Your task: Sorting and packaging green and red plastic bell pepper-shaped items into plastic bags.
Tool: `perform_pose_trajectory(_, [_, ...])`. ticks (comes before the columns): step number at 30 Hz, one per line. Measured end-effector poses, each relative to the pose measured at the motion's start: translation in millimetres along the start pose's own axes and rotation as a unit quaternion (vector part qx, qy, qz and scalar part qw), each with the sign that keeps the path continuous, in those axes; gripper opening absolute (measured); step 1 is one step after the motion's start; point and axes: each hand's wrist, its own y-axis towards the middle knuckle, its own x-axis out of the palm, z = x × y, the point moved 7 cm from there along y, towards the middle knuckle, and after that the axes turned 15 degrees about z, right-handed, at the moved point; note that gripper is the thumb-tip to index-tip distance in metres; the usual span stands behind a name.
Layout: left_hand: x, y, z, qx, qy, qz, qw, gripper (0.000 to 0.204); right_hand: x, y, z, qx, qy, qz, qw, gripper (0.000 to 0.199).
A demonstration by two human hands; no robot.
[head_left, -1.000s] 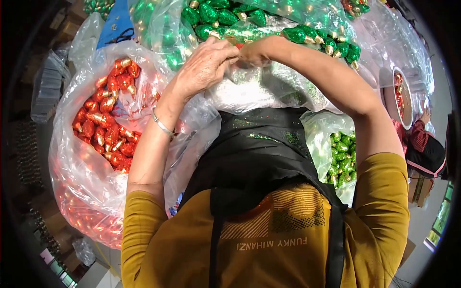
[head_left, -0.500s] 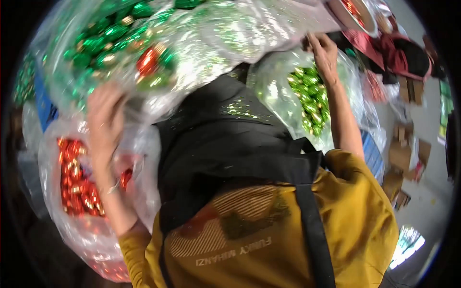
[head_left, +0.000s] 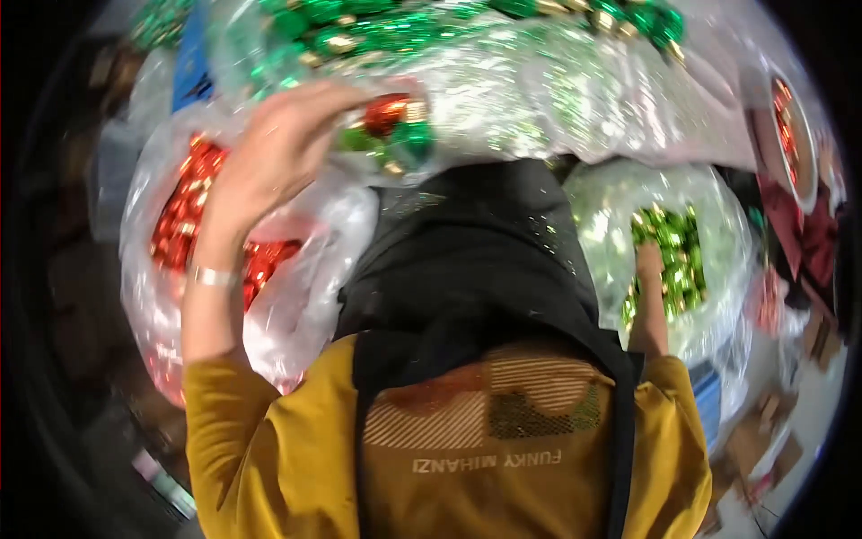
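Observation:
My left hand (head_left: 285,144) hovers at the table's near edge, fingers bent but apart, somewhat blurred. Just beyond its fingertips lies a small cluster of shiny baubles with a red bauble (head_left: 386,115), a dark green bauble (head_left: 415,136) and a light green bauble (head_left: 357,139). Under my left forearm stands a clear plastic bag (head_left: 148,314) of red baubles (head_left: 184,202). On the other side, my right hand (head_left: 648,259) reaches down into a clear bag (head_left: 602,211) of light green baubles (head_left: 684,251); its fingertips are hidden among them.
Dark green baubles (head_left: 314,18) lie along the table's far side. Glittery clear plastic (head_left: 575,90) covers the middle. A white bowl (head_left: 808,153) with red pieces stands at the far right. Cardboard boxes (head_left: 763,449) sit on the floor at the right. Black cloth (head_left: 467,242) covers my lap.
My right hand has moved from the table's edge down into the bag of light green baubles. My left hand has come closer to the bauble cluster. The whole view has shifted.

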Motion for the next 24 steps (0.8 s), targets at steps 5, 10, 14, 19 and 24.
perform_pose_trajectory(5, [53, 27, -17, 0.011, 0.014, -0.268, 0.963, 0.023, 16, 16, 11, -0.122, 0.083, 0.082, 0.986, 0.035])
perform_pose_trajectory(10, [117, 29, -29, 0.056, 0.095, -0.391, 0.914, 0.023, -98, -1, -49, -0.036, 0.322, 0.204, 0.924, 0.023])
perform_pose_trajectory(14, [132, 14, -28, 0.087, 0.126, -0.416, 0.896, 0.023, -210, -12, -110, 0.055, 0.437, 0.240, 0.865, 0.020])
perform_pose_trajectory(19, [113, 19, -45, 0.065, 0.043, -0.291, 0.954, 0.030, -354, -14, -278, -0.222, 0.376, 0.336, 0.835, 0.027])
perform_pose_trajectory(24, [96, 27, -47, 0.084, -0.050, -0.171, 0.980, 0.042, -395, 5, -379, -0.321, 0.376, 0.312, 0.811, 0.022])
